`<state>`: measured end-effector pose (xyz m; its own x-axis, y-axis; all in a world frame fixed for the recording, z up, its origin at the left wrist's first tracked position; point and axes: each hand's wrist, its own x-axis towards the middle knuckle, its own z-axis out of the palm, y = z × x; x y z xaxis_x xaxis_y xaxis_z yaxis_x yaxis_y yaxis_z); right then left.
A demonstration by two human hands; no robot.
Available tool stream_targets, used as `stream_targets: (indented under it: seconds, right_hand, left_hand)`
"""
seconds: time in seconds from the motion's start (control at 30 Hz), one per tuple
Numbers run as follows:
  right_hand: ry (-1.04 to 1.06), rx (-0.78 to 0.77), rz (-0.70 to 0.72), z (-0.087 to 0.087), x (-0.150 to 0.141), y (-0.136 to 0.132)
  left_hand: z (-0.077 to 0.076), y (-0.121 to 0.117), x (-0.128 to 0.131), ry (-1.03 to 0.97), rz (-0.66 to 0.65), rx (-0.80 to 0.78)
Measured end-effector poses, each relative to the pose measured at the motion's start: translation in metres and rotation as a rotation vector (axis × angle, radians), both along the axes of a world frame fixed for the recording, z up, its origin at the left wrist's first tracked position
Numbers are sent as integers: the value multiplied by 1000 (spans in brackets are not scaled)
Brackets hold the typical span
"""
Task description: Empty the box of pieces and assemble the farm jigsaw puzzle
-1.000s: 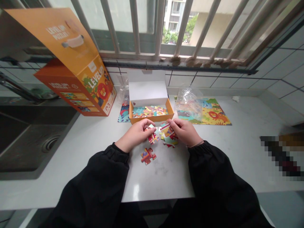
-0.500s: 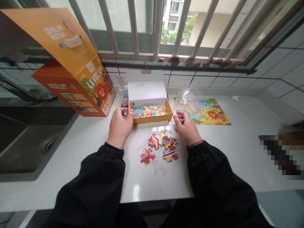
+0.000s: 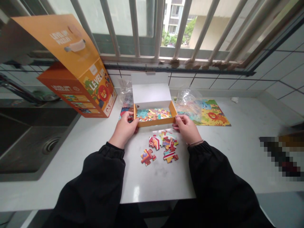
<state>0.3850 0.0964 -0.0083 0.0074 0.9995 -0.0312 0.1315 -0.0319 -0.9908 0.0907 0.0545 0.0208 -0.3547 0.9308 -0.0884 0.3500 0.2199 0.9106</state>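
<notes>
Far left, a dark sink (image 3: pixel 26 155) is set into the pale desk (image 3: pixel 228 148), with a metal faucet (image 3: pixel 20 88) at its far side. Right of it stands a tall orange carton (image 3: pixel 82 87) lettered "LEVEL UP!", upright, its flap raised. Next, against the far wall, is a clear plastic bag (image 3: pixel 125 91); part of a blue printed sheet (image 3: pixel 123 111) shows nearer.

The left hand (image 3: pixel 125 127) has its fingers closed on the left end of a small box (image 3: pixel 156 122), thumb at the near corner. The box is at the far middle, white lid raised at the back, with a heap of puzzle pieces (image 3: pixel 154 114) inside. Whether its base touches the desk cannot be determined.

Near the box, loose pieces lie on the desk: an orange-red piece (image 3: pixel 148 157) at near left, a red-and-white piece (image 3: pixel 154 141) farther off, an overlapping group (image 3: pixel 169 139) right of that, count unclear, and a striped piece (image 3: pixel 170 156) just nearer.

The right hand (image 3: pixel 186 128) grips the box's right end, thumb against the corner; its other fingers are partly hidden. Beyond it, clear wrapping (image 3: pixel 188 103) partly covers a lion-printed sheet (image 3: pixel 215 114). Farther right are a white scrap (image 3: pixel 234 99) and a pixelated dark object (image 3: pixel 282 155), unidentifiable.
</notes>
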Motion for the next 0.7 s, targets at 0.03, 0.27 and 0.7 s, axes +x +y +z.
stream_targets:
  seconds: [0.03, 0.27, 0.7]
  right_hand:
    - [35, -2, -25, -1, 1, 1]
    - [75, 27, -113, -5, 8, 6]
    - [15, 113, -89, -1, 2, 1]
  left_hand:
    - [1, -1, 1, -16, -19, 4]
    - [0, -1, 7, -149, -82, 27]
    - [24, -14, 12, -481, -43, -28]
